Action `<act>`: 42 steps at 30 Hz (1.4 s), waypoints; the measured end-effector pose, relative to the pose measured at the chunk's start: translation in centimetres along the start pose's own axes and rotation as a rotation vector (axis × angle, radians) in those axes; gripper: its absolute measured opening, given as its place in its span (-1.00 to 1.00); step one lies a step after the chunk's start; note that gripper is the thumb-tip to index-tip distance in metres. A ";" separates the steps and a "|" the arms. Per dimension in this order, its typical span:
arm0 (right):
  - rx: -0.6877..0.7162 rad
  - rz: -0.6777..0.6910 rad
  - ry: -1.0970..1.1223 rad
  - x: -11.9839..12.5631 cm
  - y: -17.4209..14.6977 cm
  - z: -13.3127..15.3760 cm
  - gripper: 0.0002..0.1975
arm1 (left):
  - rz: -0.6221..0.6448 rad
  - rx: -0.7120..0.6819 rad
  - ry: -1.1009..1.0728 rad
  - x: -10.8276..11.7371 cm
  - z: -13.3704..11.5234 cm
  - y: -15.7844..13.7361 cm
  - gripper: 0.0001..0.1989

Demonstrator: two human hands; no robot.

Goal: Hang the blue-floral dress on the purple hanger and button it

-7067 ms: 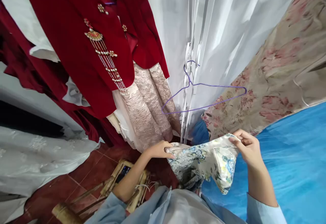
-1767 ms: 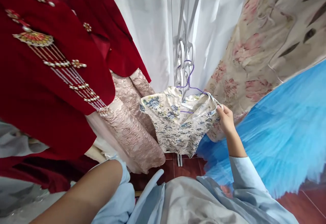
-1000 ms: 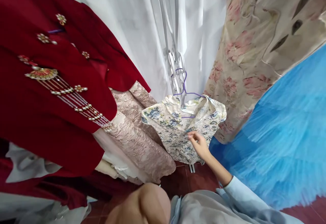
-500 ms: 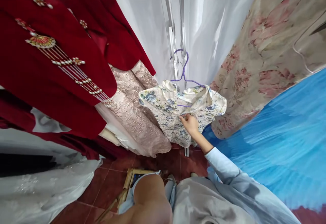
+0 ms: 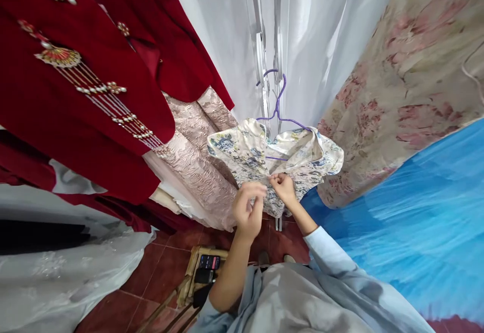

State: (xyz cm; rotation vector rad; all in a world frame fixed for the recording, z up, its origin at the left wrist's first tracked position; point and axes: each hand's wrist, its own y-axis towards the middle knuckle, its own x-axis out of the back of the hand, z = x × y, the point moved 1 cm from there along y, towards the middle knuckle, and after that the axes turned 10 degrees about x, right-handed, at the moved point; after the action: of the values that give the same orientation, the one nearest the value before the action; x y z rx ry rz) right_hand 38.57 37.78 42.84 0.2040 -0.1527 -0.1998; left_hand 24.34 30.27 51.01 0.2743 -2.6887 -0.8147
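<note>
A short-sleeved floral blouse (image 5: pixel 242 151), cream with blue and yellow-green print, hangs on a purple wire hanger (image 5: pixel 279 106) in front of me. My right hand (image 5: pixel 284 187) pinches the blouse's front edge just below the open neckline. Close by on the left, my left hand (image 5: pixel 247 209) is raised before the blouse, slightly blurred. Its fingers are curved, a gap shows between thumb and forefinger, and nothing is visible in it.
Dark red velvet garments (image 5: pixel 124 70) with beaded trim and a pink brocade garment (image 5: pixel 204 156) hang at left. At right hang a pink-flowered garment (image 5: pixel 416 80) and blue tulle (image 5: pixel 427 197). Below, a wooden stool (image 5: pixel 187 285) holding a phone (image 5: pixel 209 262) stands on red floor tiles (image 5: pixel 147 272).
My left hand has come up from low by my lap to beside my right hand, uncovering the stool and phone. My right hand keeps its pinch on the blouse.
</note>
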 end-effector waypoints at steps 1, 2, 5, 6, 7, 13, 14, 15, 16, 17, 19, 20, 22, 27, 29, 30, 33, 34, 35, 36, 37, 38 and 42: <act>-0.010 0.033 0.022 0.2 -0.9 0.1 -0.67 | 0.038 0.057 0.003 -0.8 1.6 0.2 -0.73; -0.021 0.069 0.046 0.5 -1.9 0.3 -0.68 | 0.089 0.122 0.013 -1.7 3.2 0.1 -0.64; -0.075 0.147 0.109 1.6 -4.7 0.6 -0.70 | 0.216 0.247 0.041 -4.4 7.2 -0.9 -0.61; -0.095 0.141 0.127 2.0 -5.4 0.7 -0.72 | 0.252 0.253 0.027 -5.1 8.0 -1.3 -0.66; -0.107 0.121 0.142 2.4 -5.8 0.8 -0.73 | 0.286 0.245 0.007 -5.5 8.4 -1.8 -0.71; -0.120 -0.009 0.243 2.2 -6.7 3.0 -0.76 | 0.368 0.199 -0.039 -5.5 8.3 -2.9 -0.88; -0.127 -0.034 0.248 1.9 -6.7 3.6 -0.74 | 0.383 0.199 -0.049 -5.3 8.3 -3.0 -0.88; -0.129 -0.061 0.251 1.7 -6.6 4.2 -0.72 | 0.404 0.194 -0.067 -5.2 8.4 -3.1 -0.88; -0.125 -0.090 0.254 1.6 -6.4 5.0 -0.71 | 0.426 0.187 -0.089 -5.1 8.5 -3.2 -0.90; -0.112 -0.121 0.256 1.6 -6.0 5.9 -0.70 | 0.442 0.179 -0.108 -5.0 8.6 -3.4 -0.92; -0.068 -0.182 0.258 1.8 -4.8 7.9 -0.71 | 0.458 0.163 -0.118 -4.9 8.7 -3.9 -0.94; -0.038 -0.208 0.256 2.0 -4.0 9.1 -0.72 | 0.461 0.154 -0.114 -4.8 8.7 -4.1 -0.93; 0.029 -0.240 0.253 2.4 -2.1 11.7 -0.73 | 0.464 0.135 -0.105 -4.5 8.3 -4.7 -0.94; 0.209 -0.287 0.301 2.6 2.3 17.6 -0.78 | 0.524 0.143 -0.049 -3.7 7.2 -5.9 -0.94; 0.262 -0.322 0.322 2.5 3.0 19.0 -0.78 | 0.549 0.157 -0.029 -3.6 7.1 -6.1 -0.94; 0.282 -0.331 0.326 2.5 3.0 19.4 -0.77 | 0.552 0.160 -0.030 -3.5 7.2 -6.0 -0.94; 0.304 -0.291 0.315 2.8 2.3 19.9 -0.76 | 0.532 0.135 -0.093 -3.1 6.7 -3.6 -0.95; 0.296 -0.266 0.307 3.0 1.9 19.9 -0.76 | 0.488 0.115 -0.127 -2.8 6.2 -2.1 -0.94; 0.283 -0.238 0.299 3.3 1.5 19.8 -0.76 | 0.418 0.090 -0.161 -2.4 5.3 -0.2 -0.90; 0.268 -0.208 0.292 3.5 1.2 19.7 -0.75 | 0.335 0.063 -0.189 -1.9 4.2 1.8 -0.83; 0.255 -0.179 0.287 3.8 1.0 19.6 -0.75 | 0.251 0.031 -0.203 -1.4 2.9 4.0 -0.75; 0.248 -0.150 0.283 4.1 0.9 19.5 -0.74 | 0.196 -0.006 -0.199 -1.0 1.5 6.1 -0.69; 0.276 -0.074 0.252 4.8 1.2 19.0 -0.71 | 0.407 -0.190 -0.014 -0.5 -3.5 12.4 -0.69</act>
State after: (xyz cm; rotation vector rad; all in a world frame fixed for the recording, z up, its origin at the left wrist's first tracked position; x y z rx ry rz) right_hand 40.17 34.37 62.15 0.5069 0.0796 -0.2249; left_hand 24.93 38.81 60.65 -0.3136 -2.5250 -0.9299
